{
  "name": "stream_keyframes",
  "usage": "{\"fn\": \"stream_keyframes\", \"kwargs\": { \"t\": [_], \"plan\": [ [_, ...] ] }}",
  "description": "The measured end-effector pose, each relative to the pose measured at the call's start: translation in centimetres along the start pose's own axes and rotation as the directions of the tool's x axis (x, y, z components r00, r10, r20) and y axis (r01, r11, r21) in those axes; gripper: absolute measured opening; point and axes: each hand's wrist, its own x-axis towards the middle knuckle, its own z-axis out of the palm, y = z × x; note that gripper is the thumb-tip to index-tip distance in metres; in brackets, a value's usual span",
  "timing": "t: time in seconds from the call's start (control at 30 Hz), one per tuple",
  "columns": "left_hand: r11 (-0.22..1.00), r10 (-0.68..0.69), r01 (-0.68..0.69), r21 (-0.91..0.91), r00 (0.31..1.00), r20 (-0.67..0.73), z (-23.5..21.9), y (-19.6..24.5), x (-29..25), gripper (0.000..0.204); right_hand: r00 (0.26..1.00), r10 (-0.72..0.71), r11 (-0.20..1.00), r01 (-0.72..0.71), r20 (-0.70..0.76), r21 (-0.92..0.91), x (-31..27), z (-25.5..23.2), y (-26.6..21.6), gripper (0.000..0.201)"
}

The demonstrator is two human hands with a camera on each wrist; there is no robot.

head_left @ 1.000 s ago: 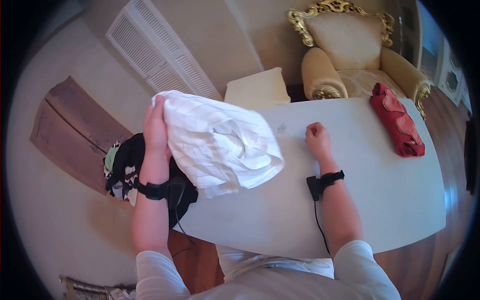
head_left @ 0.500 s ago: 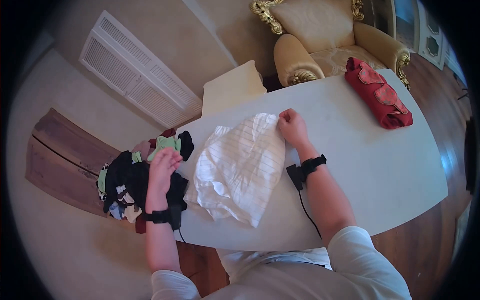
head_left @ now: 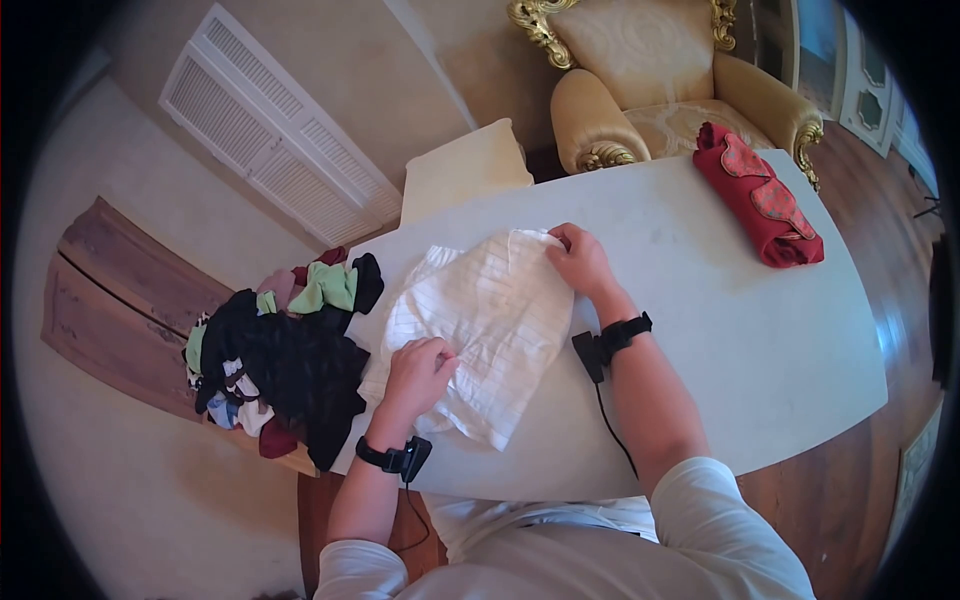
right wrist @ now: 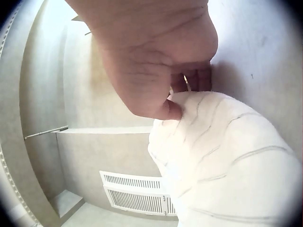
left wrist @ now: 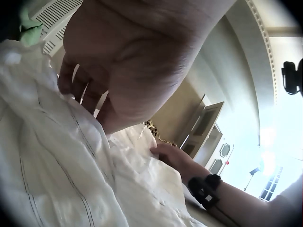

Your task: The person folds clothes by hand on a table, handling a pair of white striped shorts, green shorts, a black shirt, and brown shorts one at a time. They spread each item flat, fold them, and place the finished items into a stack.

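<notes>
Pale grey, a broad table (head_left: 720,350) with a curved edge spreads out in front of me. Beyond its far side stands a gold-toned armchair (head_left: 655,60) with ornate, carved gilt trim. Left of that is a cream-coloured stand (head_left: 465,172), and farther left, white louvred panels (head_left: 285,140) are on or against the wall.

At the table's left end, a loose pile of clothes (head_left: 285,350) is heaped up, mostly black, with light green, dark red, white and blue pieces showing. Just to its right lies the white cloth (head_left: 490,325), thin, wrinkled and marked with fine dark stripes. Near the far right corner of the table, well apart from the cloth, rests a rolled red bundle (head_left: 745,195) with patterned red pieces on top.

My right hand (head_left: 585,265) pinches the cloth's far right corner, thumb against the fabric, closed with only the cloth's thickness between. My left hand (head_left: 418,378) is at the cloth's near left part, fingers curled down and closed on a raised fold. A small black camera (head_left: 592,350) is strapped to my right wrist, and a matching black device (head_left: 410,460) to my left.
</notes>
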Motion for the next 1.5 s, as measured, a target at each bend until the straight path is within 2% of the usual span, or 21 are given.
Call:
{"fn": "stream_keyframes", "kwargs": {
  "t": [0.03,0.13,0.2,0.27,0.33,0.37,0.4,0.47,0.5,0.6,0.7,0.8,0.83,0.93,1.03,1.13,1.23,1.33,1.37,1.47,1.5],
  "plan": [
    [0.997,-0.044,0.046,-0.068,0.998,0.034,0.0,-0.2,0.2,0.028,1.0,0.015,1.0,-0.015,0.004,0.021,0.0,-0.3,-0.4,0.032],
    [0.974,-0.145,0.131,-0.185,0.987,-0.063,-0.3,-0.1,0.1,0.018,1.0,0.0,0.996,0.0,0.006,0.088,0.0,-0.4,-0.7,0.027],
    [0.919,-0.123,0.132,-0.371,0.991,0.048,-1.5,-0.4,0.1,0.012,0.996,-0.091,0.986,0.092,-0.02,0.138,0.3,0.3,0.2,0.026],
    [0.843,-0.082,0.177,-0.508,0.976,0.204,-3.1,-0.3,0.2,0.009,0.999,0.024,0.981,-0.031,0.036,0.19,0.2,0.2,-0.7,0.03],
    [0.764,-0.021,0.269,-0.587,0.919,0.395,-5.1,0.5,0.0,0.008,0.983,0.125,0.944,-0.158,0.132,0.29,-0.2,-0.4,-2.0,0.036],
    [0.797,-0.026,0.236,-0.557,0.933,0.358,-5.9,1.0,0.3,0.009,0.965,0.162,0.904,-0.228,0.205,0.362,-0.5,-0.7,-2.7,0.04],
    [0.829,-0.047,0.171,-0.532,0.97,0.238,-5.9,1.1,0.9,0.01,0.94,0.191,0.854,-0.3,0.282,0.425,-0.8,-0.8,-3.1,0.045],
    [0.89,-0.076,0.06,-0.451,0.997,-0.018,-5.4,1.0,2.4,0.013,0.919,0.129,0.847,-0.298,0.374,0.441,-1.0,-0.6,-2.8,0.055],
    [0.911,-0.042,-0.005,-0.413,0.994,-0.104,-4.7,0.3,3.3,0.025,0.904,0.095,0.843,-0.295,0.416,0.449,-1.1,-0.5,-2.7,0.06],
    [0.967,0.058,-0.122,-0.224,0.96,-0.273,-2.2,2.3,5.1,0.037,0.76,0.0,0.816,-0.376,0.65,0.439,-1.3,-1.1,-3.9,0.062],
    [0.987,0.045,-0.075,-0.145,0.979,-0.2,0.0,5.4,6.0,0.047,0.517,-0.195,0.648,-0.57,0.834,0.505,-1.8,-1.8,-5.1,0.054],
    [0.916,-0.188,0.195,-0.35,0.981,0.054,-1.1,8.8,6.4,0.047,0.469,-0.241,0.608,-0.609,0.85,0.509,-2.0,-2.0,-5.6,0.051],
    [0.886,-0.107,0.095,-0.454,0.994,0.0,1.5,5.5,7.5,0.034,0.489,-0.21,0.624,-0.599,0.847,0.501,-2.1,-2.1,-5.9,0.044],
    [0.735,-0.073,0.055,-0.675,0.997,0.003,2.0,3.6,8.5,0.027,0.616,-0.12,0.656,-0.539,0.778,0.528,-1.7,-1.8,-5.1,0.034],
    [0.792,-0.064,-0.016,-0.61,0.992,-0.11,1.0,3.6,8.7,0.025,0.663,-0.082,0.601,-0.563,0.744,0.568,-1.7,-1.4,-4.8,0.032],
    [0.834,-0.037,0.019,-0.551,0.999,-0.023,2.5,3.4,8.9,0.039,0.774,0.009,0.748,-0.426,0.633,0.509,-1.0,1.2,-2.4,0.04],
    [0.843,-0.082,0.037,-0.536,0.995,-0.06,5.8,2.4,9.3,0.063,0.821,-0.004,0.893,-0.254,0.57,0.372,-1.1,1.8,-2.0,0.048],
    [0.86,-0.165,0.144,-0.489,0.986,0.0,6.3,3.2,9.6,0.084,0.837,0.036,0.899,-0.266,0.546,0.348,-1.7,1.7,-3.1,0.051],
    [0.915,-0.113,0.066,-0.398,0.989,-0.094,6.3,3.4,9.4,0.085,0.802,0.056,0.88,-0.321,0.594,0.351,-2.0,1.0,-3.9,0.05],
    [0.928,-0.105,0.061,-0.368,0.989,-0.1,5.5,3.6,9.3,0.07,0.685,0.016,0.767,-0.475,0.728,0.43,-1.5,0.2,-4.3,0.048],
    [0.933,-0.077,0.035,-0.358,0.992,-0.103,5.5,3.1,9.4,0.064,0.69,0.001,0.748,-0.481,0.724,0.457,-1.4,-0.1,-4.4,0.049]
  ]
}}
